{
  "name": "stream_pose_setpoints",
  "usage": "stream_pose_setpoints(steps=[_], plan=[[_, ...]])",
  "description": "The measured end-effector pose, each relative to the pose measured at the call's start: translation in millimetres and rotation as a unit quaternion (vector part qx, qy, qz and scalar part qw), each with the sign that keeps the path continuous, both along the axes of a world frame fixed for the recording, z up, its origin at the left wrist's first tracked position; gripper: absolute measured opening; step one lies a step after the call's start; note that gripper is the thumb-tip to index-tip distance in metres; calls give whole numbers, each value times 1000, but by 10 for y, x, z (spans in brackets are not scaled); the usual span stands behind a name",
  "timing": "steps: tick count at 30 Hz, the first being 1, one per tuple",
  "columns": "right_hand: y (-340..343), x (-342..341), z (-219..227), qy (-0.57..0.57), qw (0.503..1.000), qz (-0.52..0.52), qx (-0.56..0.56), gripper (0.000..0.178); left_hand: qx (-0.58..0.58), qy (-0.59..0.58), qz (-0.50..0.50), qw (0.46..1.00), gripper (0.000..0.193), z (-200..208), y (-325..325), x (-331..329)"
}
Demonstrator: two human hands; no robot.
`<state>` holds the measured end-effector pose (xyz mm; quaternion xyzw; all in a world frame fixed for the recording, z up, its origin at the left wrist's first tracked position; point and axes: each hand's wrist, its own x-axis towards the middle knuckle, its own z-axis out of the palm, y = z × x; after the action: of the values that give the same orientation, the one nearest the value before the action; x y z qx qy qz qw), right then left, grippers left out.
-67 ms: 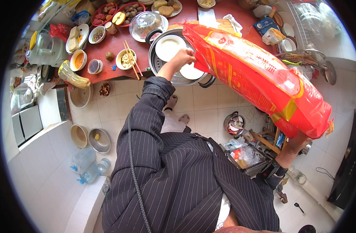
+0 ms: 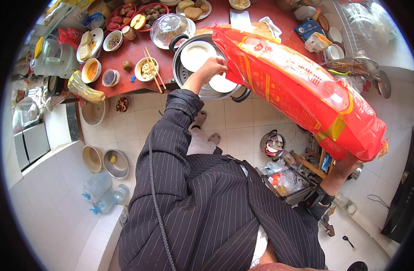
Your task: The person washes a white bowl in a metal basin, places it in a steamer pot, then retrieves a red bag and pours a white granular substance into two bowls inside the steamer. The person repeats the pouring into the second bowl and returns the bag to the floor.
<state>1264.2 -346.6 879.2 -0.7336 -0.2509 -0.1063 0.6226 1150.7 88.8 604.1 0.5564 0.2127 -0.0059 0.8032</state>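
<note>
A large red plastic sack [image 2: 297, 81] slants from the pot up toward the right, its mouth over the pot's right side. My left hand [image 2: 212, 67] pinches the edge of that mouth, fingers closed on the plastic. At the sack's far lower end my right hand [image 2: 347, 166] holds it from beneath, its fingers mostly hidden. Under my left hand stands a metal steamer pot [image 2: 183, 74] with black handles, at the table's front edge. It holds a white bowl [image 2: 195, 54] with pale contents and a second white bowl [image 2: 222, 84], partly covered by my hand and the sack.
On the red table [image 2: 125, 50] are a glass lid [image 2: 167, 28], a bowl with chopsticks [image 2: 146, 68], a squash [image 2: 86, 88] and several dishes. Basins [image 2: 116, 163] and water jugs [image 2: 98, 189] occupy the floor at left. A rack [image 2: 288, 180] with bags stands at right.
</note>
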Motion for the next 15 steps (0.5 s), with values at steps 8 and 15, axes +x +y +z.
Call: stream_pose_setpoints(steps=[8, 15], plan=[[27, -37, 12, -3, 1000, -11, 3, 56, -46, 22, -8, 999, 18, 28, 29, 36], [97, -47, 53, -11, 1000, -14, 2, 56, -90, 1, 28, 996, 12, 93, -41, 51]])
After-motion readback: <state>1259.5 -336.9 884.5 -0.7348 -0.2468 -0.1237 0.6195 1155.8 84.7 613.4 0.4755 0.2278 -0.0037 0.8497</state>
